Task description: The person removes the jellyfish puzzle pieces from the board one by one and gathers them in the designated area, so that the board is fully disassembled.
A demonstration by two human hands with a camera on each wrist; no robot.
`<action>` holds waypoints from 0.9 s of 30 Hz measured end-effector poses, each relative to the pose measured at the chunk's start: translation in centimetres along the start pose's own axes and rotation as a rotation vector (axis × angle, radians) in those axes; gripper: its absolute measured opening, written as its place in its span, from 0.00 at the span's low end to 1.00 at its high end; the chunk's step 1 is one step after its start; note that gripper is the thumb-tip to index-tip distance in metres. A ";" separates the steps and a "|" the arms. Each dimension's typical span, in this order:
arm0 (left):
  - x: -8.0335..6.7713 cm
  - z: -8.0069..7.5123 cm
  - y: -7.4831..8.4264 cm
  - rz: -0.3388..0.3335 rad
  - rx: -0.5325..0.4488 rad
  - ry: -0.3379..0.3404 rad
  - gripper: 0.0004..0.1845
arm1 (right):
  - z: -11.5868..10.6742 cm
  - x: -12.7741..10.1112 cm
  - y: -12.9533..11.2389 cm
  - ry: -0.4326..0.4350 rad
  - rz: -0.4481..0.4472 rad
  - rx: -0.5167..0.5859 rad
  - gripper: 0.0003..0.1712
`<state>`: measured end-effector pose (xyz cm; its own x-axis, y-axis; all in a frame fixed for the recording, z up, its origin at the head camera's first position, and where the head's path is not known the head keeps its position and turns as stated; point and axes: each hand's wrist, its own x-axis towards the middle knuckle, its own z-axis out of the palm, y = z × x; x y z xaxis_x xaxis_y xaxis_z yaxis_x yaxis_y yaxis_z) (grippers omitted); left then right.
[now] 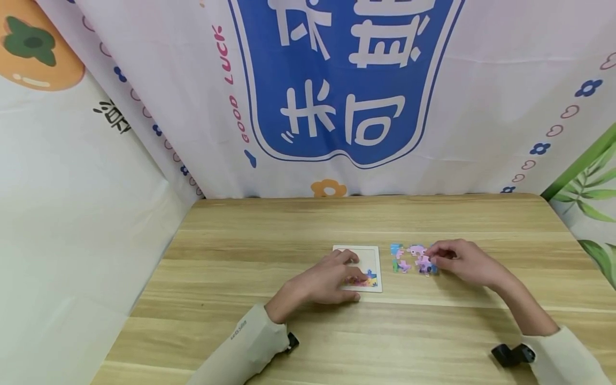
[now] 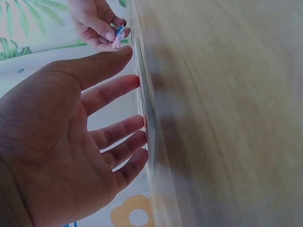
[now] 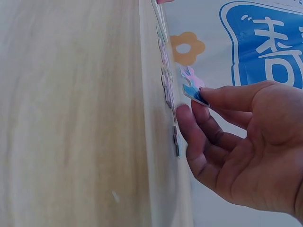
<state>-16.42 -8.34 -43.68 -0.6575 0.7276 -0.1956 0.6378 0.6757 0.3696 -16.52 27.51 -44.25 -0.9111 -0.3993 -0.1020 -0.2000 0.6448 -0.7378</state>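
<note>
My left hand [image 1: 329,278] rests its fingertips on a white-rimmed puzzle tray [image 1: 379,267]. Its fingers are only loosely bent, and the left wrist view shows them touching the tray's surface. Along the tray's near side lie colourful fitted pieces [image 1: 371,280], partly covered by that hand. To the right of the tray, my right hand [image 1: 464,264] pinches a pink and blue puzzle piece [image 3: 194,90] between thumb and fingers, raised off the table. Several loose puzzle pieces [image 1: 403,266], pink with blue and green, lie beside and below that hand.
Both hands work over a wood-grain table [image 1: 240,240]. A printed white and blue cloth [image 1: 337,149] hangs behind its back edge. A black wrist device [image 1: 514,354] is at the right sleeve, and another [image 1: 291,342] at the left.
</note>
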 end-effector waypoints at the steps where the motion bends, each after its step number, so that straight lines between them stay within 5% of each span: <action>1: 0.0 0.0 0.0 -0.001 0.000 0.001 0.22 | 0.0 0.0 0.0 0.010 0.006 -0.001 0.09; 27: 0.0 0.2 -0.1 0.006 0.011 0.010 0.22 | -1.5 -1.1 1.8 0.008 0.051 -0.049 0.09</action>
<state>-16.40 -8.40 -43.87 -0.6572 0.7308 -0.1846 0.6464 0.6724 0.3607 -16.39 30.08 -44.46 -0.9234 -0.3601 -0.1328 -0.1709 0.6955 -0.6979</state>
